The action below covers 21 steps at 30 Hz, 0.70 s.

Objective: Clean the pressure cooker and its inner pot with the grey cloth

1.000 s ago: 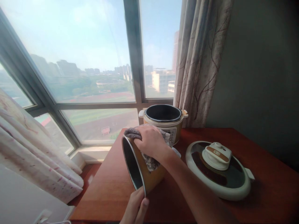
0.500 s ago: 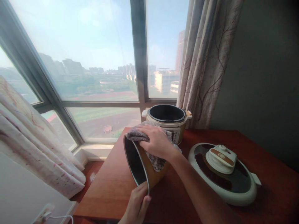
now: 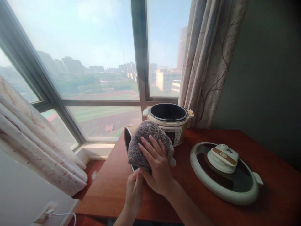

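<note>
Head view: on the table's (image 3: 113, 188) near left, the right hand (image 3: 156, 166), fingers spread, presses a grey cloth (image 3: 145, 142) flat over the tilted pot (image 3: 128, 135), whose near rim the left hand (image 3: 134, 191) grips; best wiped with steady pressure.

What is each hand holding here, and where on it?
Left hand grips the inner pot at its lower rim; right hand presses the grey cloth flat against it.

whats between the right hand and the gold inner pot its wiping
A grey cloth lies between them: the right hand presses flat on it, and it drapes over the tilted inner pot, hiding most of the pot. The head view shows this.
</note>
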Available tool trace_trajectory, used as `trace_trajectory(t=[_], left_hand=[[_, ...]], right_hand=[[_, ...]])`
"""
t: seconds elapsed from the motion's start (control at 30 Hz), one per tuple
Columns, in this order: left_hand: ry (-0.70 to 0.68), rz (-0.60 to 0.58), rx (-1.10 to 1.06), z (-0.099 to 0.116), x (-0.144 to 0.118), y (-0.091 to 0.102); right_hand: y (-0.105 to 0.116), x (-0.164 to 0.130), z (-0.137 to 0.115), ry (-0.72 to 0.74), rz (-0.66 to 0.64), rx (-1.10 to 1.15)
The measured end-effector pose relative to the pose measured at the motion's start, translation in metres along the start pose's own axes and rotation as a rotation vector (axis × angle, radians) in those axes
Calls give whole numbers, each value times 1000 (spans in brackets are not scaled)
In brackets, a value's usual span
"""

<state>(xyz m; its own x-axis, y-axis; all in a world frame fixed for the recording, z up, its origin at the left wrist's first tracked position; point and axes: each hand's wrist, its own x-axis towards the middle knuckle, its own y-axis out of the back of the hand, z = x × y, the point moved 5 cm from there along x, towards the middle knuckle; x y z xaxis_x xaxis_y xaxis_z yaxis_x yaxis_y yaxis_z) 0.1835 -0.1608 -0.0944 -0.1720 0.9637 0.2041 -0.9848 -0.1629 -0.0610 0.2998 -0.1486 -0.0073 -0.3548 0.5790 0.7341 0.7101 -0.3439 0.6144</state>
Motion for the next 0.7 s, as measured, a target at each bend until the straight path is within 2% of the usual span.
trace_trajectory(t=[0.07,0.17,0.3,0.37,0.47,0.6,0.7], left_hand=[[73,66,-107,10,10,2],[204,100,-248,29,22,0],[419,49,-380,47,26,-5],[477,29,-407,51,24,-6],[480,55,-428,52,18,-7],[399,110,-416,50,12,-13],[324,73,-377,44,6,-17]], right_hand=[[-8,-15,1,29,11,-21],[-17,-37,0,33,48,-52],[-22,-61,-6,37,103,-122],[-20,-67,-9,47,127,-137],[-12,-62,-9,39,164,-127],[2,-38,-3,29,174,-99],[14,-15,2,-8,165,-69]])
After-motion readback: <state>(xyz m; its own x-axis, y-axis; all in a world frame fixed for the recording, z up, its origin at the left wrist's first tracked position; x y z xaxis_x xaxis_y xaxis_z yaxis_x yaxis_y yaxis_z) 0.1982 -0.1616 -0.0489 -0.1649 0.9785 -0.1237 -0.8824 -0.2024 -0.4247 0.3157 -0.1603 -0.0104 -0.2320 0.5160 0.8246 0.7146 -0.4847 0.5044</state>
